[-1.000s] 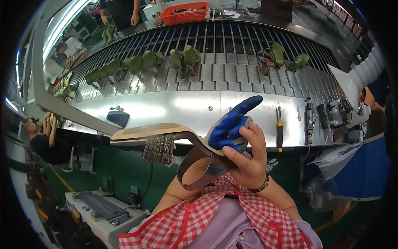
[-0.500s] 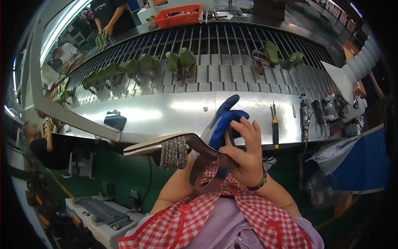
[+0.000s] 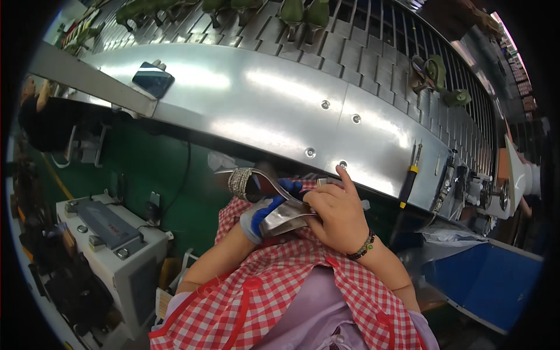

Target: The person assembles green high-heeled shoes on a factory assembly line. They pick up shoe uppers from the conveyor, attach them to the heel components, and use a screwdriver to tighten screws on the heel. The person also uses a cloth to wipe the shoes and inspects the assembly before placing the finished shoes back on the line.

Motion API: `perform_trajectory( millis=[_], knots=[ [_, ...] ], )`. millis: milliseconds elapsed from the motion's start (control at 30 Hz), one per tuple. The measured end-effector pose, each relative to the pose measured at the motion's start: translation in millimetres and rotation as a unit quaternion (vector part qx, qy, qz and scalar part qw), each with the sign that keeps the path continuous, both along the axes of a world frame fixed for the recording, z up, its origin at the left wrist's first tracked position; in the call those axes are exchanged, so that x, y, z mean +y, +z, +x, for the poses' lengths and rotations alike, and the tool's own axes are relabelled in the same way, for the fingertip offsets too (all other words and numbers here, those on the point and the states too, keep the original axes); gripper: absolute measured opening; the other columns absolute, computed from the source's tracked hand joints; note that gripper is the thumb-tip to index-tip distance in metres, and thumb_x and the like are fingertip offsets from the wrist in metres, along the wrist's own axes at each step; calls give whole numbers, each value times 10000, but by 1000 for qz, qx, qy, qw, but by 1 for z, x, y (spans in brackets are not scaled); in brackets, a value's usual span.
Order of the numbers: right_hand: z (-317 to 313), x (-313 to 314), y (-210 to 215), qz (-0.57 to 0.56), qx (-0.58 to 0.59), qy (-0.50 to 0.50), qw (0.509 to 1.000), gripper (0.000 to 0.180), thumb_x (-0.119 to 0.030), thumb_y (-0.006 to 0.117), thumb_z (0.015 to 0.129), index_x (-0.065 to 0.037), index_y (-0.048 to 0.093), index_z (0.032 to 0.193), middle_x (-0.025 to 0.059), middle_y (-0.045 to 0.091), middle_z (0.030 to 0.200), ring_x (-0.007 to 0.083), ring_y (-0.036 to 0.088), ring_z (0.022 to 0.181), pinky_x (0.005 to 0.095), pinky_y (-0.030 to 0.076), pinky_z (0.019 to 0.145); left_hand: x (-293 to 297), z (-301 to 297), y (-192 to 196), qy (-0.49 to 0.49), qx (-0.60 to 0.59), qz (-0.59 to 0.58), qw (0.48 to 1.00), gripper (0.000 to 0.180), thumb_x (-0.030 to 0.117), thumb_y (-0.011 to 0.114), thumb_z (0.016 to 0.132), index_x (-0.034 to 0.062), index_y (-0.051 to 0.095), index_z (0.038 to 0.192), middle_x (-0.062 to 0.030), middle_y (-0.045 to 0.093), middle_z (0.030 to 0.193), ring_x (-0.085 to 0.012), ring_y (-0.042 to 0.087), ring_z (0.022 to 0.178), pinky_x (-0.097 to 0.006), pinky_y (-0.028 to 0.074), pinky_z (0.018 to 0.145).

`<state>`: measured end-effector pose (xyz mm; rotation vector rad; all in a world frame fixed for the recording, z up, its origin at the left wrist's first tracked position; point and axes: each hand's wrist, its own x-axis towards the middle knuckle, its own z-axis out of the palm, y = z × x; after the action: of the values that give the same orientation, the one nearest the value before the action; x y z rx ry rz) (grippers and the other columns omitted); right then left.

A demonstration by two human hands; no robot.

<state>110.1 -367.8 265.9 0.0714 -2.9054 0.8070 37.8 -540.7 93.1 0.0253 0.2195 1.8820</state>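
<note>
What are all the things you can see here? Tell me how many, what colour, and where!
Sandal: one, silver with a glittery strap, held in both hands over the lap.
Green shoes: several, on the slatted conveyor at the top; one more pair to the right.
Conveyor: one, grey slats, curving across the top.
Metal shelf: one, shiny silver, in front of the conveyor.
Phone: one, dark, on the shelf's left end.
Screwdriver: one, yellow and black handle, on the shelf's right end.
Machine: one, white and grey, lower left.
Apron: one, red and white checks.
Bracelet: one, dark beads, right wrist.
Left hand: blue and grey glove, under the sandal.
Right hand: bare, gripping the sandal.
</note>
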Motion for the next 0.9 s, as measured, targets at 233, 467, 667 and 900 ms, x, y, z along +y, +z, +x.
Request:
perform_trajectory(
  millis=[233, 467, 667, 900],
  knots=[
    [-55, 0, -28, 29, -107, 48, 993, 169, -111, 666, 740, -83, 558, 867, 49, 538, 726, 226, 582, 802, 613, 281, 1072, 16, -5, -42, -30, 362, -155, 919, 280, 183, 745, 787, 56, 680, 1028, -81, 702, 991, -211, 670, 904, -330, 517, 859],
    [-99, -3, -32, 134, -167, 31, 976, 215, -88, 682, 707, -166, 652, 906, -23, 568, 808, 174, 588, 895, 692, 213, 1066, 41, -38, -54, -136, 549, -152, 810, 327, 153, 745, 803, 71, 636, 1100, -80, 678, 989, -203, 658, 906, -335, 520, 812],
    [-122, 2, -47, 128, -196, 16, 972, 202, -78, 671, 693, -155, 653, 878, -13, 556, 807, 179, 590, 908, 684, 177, 1084, 49, -44, -64, -142, 478, -144, 855, 329, 150, 742, 805, 72, 629, 1104, -79, 673, 988, -202, 656, 906, -335, 520, 810],
    [-136, 0, -51, 114, -245, -8, 963, 176, -62, 680, 652, -81, 643, 824, 10, 589, 787, 198, 603, 873, 661, 170, 1101, 43, -36, -67, -157, 420, -147, 882, 331, 146, 740, 808, 72, 621, 1108, -78, 668, 987, -201, 653, 906, -336, 520, 809]
  ],
)
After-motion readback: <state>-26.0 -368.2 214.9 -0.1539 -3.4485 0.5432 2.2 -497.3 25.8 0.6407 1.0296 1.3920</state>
